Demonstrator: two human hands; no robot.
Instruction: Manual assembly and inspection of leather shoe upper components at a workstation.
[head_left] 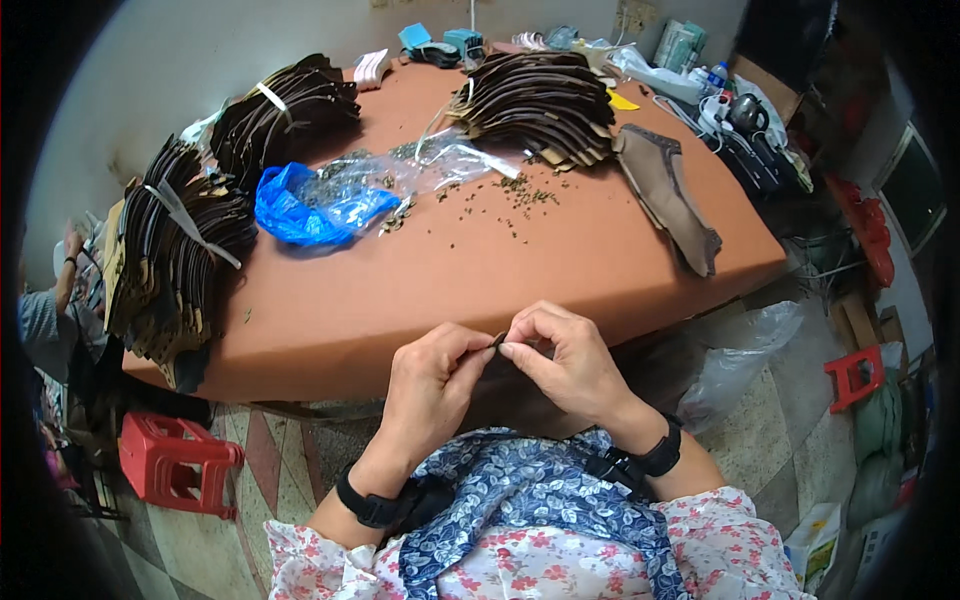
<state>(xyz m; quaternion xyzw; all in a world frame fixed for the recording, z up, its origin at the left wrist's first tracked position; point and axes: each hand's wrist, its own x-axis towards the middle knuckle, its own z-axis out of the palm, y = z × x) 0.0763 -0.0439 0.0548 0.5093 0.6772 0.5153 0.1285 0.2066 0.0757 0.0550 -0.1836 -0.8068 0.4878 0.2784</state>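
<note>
Both hands meet at the centre of the frame, in front of the near edge of the orange-covered bench [400,285]. The left hand [432,375] and the right hand [572,365] each have thumb and index fingers [465,338] pinched together on one small dark piece [499,341], which sits between them; its far side is hidden by the fingertips. Whether the piece is over the bench or just short of its edge, I cannot tell.

Beyond the hands, a broad band of orange cover runs across the middle of the frame, room to move in, up to the scattered small bits [525,195]. The blue bag [300,215] and a clear bag [460,165] border that band on its far side, left of centre. At left, a tied stack of dark pieces [185,250] reaches down to the bench's near left corner. At upper right, a grey-brown panel [655,185] lies near the right edge. Below the bench, a red stool [175,465] stands at lower left, and clear plastic [740,365] lies right of the right hand.
</note>
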